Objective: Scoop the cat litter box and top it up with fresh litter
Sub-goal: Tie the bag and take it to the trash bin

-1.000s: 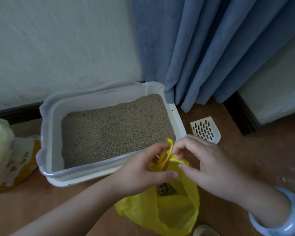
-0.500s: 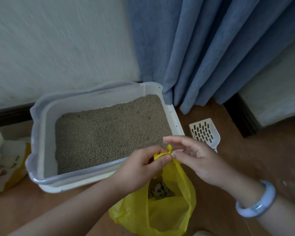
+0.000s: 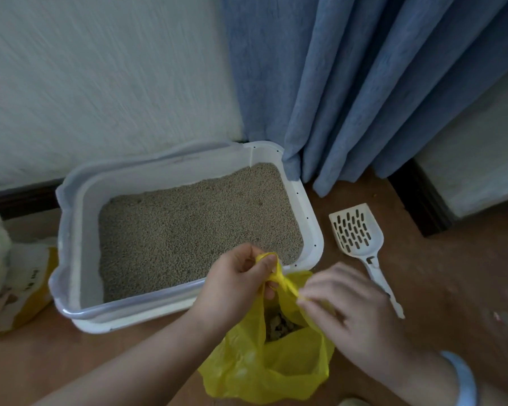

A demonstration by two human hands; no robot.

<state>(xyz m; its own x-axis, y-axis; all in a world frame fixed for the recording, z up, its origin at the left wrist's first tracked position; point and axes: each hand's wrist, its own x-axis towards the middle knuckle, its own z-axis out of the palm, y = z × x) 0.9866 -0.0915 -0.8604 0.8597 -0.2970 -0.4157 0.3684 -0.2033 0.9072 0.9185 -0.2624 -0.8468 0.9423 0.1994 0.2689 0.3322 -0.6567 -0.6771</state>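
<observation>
Cat litter box (image 3: pixel 79 235) is pictured on the floor (image 3: pixel 452 288) against the wall, beside a blue curtain (image 3: pixel 364 83), with its litter (image 3: pixel 194 227) lying fairly level. Scooping is judged to be finished. The slotted scoop (image 3: pixel 355 230) is laid on the floor just right of the box, touched by neither hand, and dark clumps (image 3: pixel 279 326) are seen inside the yellow bag (image 3: pixel 264 367) at the box's near right corner.

The bag's handles are being drawn together, apparently for a knot that is not yet tied. One handle is held in the curled grip of the left hand (image 3: pixel 235 282). The stretched end of the other appears to be pinched in the grip of the right hand (image 3: pixel 352 315), though its fingertips are blurred.

Topping up is judged to remain. A yellow-and-white sack (image 3: pixel 27 288), presumed to hold fresh litter, is seen untouched at the box's left.
</observation>
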